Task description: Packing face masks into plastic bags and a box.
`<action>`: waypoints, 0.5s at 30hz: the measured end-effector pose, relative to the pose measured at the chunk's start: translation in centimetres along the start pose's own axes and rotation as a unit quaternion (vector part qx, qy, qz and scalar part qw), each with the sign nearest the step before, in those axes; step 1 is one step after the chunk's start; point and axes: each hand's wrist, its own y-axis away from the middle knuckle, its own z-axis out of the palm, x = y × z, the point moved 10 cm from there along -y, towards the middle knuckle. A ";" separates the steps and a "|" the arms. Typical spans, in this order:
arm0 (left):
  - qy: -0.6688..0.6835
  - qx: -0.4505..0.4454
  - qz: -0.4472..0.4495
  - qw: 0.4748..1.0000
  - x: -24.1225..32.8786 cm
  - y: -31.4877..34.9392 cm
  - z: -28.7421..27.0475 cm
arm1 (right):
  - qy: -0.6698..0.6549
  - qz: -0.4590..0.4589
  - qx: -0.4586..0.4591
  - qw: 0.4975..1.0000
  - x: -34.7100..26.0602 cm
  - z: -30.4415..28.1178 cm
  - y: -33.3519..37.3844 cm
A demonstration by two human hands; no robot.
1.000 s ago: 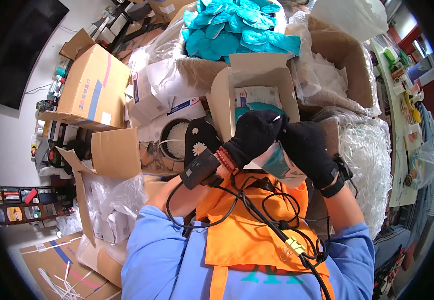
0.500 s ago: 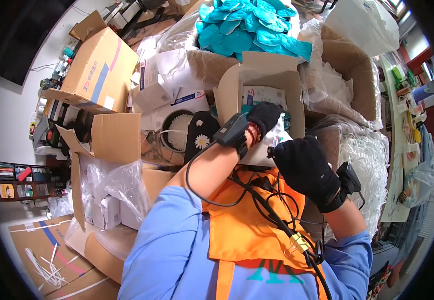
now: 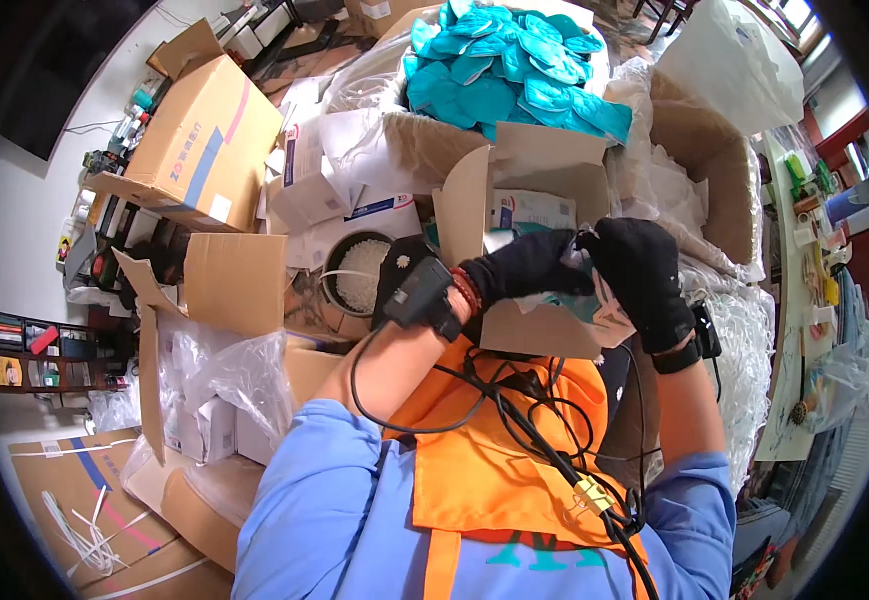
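Observation:
Both my hands wear black gloves and meet above a small open carton [image 3: 545, 330] in front of my orange apron. My right hand [image 3: 640, 275] is closed on a clear plastic packet [image 3: 605, 298] that hangs below its fingers, with some teal and pale print or contents showing. My left hand [image 3: 535, 268] reaches across from the left, its fingertips against the same packet; its fingers look pinched on the packet's edge. Inside the carton, behind my hands, lies a white printed packet [image 3: 535, 210]. The carton's far flap stands up.
Teal folded pieces [image 3: 505, 70] heap in a lined box at the back. A large open carton [image 3: 705, 170] stands right of it. Left are a pot of white pellets [image 3: 360, 280], an open carton with plastic film [image 3: 225, 360] and a tall carton [image 3: 205, 140]. Cables cross my apron.
My left hand has come out of the carton and swung toward my right hand. The right hand has risen and turned upright, and the packet now hangs between both hands.

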 end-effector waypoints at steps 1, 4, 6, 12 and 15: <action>-0.030 0.014 -0.033 0.999 -1.7 0.1 0.2 | 0.000 0.008 -0.013 1.000 0.1 0.4 -0.4; 0.068 0.065 -0.107 0.990 -5.8 0.5 -1.0 | -0.175 0.148 0.107 0.967 2.8 -3.5 -0.9; 0.197 0.097 -0.132 0.967 -6.9 0.9 -2.0 | -0.294 0.221 0.192 0.910 5.4 -4.5 1.2; 0.384 0.123 -0.148 0.903 -6.4 1.0 -2.4 | -0.503 0.430 -0.020 0.749 4.2 4.9 8.1; 0.336 0.098 -0.219 0.911 -7.3 1.5 -1.7 | -0.416 0.449 -0.018 0.790 4.3 3.8 8.4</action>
